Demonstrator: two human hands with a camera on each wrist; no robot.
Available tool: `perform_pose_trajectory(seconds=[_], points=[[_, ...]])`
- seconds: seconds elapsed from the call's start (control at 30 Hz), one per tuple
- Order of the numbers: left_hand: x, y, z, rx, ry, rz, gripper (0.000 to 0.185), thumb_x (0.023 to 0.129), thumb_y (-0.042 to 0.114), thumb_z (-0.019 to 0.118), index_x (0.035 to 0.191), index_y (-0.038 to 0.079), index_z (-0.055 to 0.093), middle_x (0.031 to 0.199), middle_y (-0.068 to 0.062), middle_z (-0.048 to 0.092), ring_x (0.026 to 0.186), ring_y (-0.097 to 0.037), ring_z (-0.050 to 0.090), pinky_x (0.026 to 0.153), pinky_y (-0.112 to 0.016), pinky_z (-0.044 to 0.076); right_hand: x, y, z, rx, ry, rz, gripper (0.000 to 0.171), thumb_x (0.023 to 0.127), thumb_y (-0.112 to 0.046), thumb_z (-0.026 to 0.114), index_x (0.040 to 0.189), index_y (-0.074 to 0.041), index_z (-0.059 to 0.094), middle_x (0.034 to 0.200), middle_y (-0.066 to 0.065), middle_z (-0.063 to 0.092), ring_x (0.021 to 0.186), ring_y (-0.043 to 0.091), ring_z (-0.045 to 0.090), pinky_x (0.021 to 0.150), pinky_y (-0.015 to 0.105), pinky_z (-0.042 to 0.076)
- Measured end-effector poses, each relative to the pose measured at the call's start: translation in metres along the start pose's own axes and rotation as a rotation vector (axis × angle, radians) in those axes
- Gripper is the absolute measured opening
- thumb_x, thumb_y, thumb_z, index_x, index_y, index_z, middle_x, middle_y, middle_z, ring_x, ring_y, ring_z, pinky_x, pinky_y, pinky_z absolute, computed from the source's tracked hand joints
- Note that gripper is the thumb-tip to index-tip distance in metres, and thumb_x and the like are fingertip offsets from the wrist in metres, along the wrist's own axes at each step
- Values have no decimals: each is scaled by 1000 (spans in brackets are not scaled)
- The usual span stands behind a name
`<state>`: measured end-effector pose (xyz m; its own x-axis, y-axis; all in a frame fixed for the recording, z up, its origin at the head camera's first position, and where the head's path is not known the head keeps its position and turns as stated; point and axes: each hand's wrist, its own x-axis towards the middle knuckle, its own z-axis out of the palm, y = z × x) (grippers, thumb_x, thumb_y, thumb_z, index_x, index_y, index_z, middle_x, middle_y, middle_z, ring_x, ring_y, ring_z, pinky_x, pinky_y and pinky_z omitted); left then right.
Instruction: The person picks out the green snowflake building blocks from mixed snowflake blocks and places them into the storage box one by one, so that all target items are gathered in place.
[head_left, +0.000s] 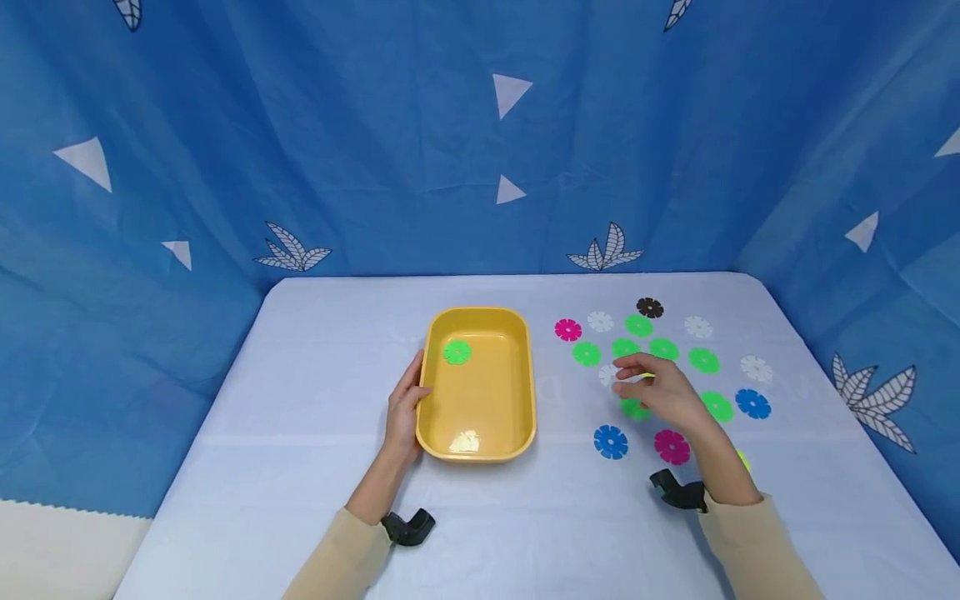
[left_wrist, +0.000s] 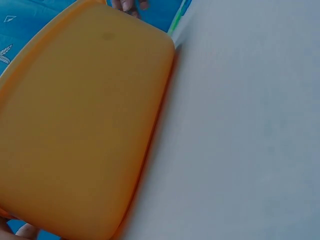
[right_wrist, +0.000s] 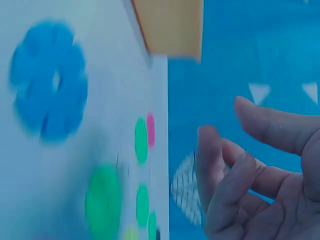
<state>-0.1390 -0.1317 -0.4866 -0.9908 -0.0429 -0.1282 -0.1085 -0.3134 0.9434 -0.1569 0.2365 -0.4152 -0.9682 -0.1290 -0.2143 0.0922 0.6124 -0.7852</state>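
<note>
A yellow rectangular tray rests on the white table, with one green notched disc inside it near the far left. My left hand holds the tray's left side, its thumb over the rim and fingers along the outer wall. In the left wrist view the tray's outer wall hides most of that hand. My right hand hovers over the loose discs at right. Its thumb and fingers are apart in the right wrist view, and nothing lies between them. Beneath it are a green disc and a white disc, both partly covered.
Several notched plastic discs lie flat right of the tray, among them a blue disc, a magenta disc, a pink disc and a black disc. A blue patterned curtain stands behind the table.
</note>
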Motion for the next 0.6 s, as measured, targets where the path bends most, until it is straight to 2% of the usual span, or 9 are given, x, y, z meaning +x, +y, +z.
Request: perform_pose_trajectory(seconds=[0.17, 0.6], points=[[0, 0, 0, -11, 6, 7, 64, 94, 2, 37, 155, 22, 31, 162, 6, 24, 150, -14, 19, 121, -40, 23, -12, 18, -13, -51, 99, 48, 51, 89, -19, 69, 134, 1, 53, 123, 25, 57, 92, 27, 58, 67, 27, 54], [-1, 0, 1, -7, 9, -3, 64, 94, 2, 38, 154, 24, 32, 162, 9, 24, 149, -10, 20, 121, -37, 23, -14, 47, -4, -109, 134, 158, 54, 85, -17, 72, 132, 3, 54, 125, 27, 56, 102, 34, 56, 69, 26, 51]])
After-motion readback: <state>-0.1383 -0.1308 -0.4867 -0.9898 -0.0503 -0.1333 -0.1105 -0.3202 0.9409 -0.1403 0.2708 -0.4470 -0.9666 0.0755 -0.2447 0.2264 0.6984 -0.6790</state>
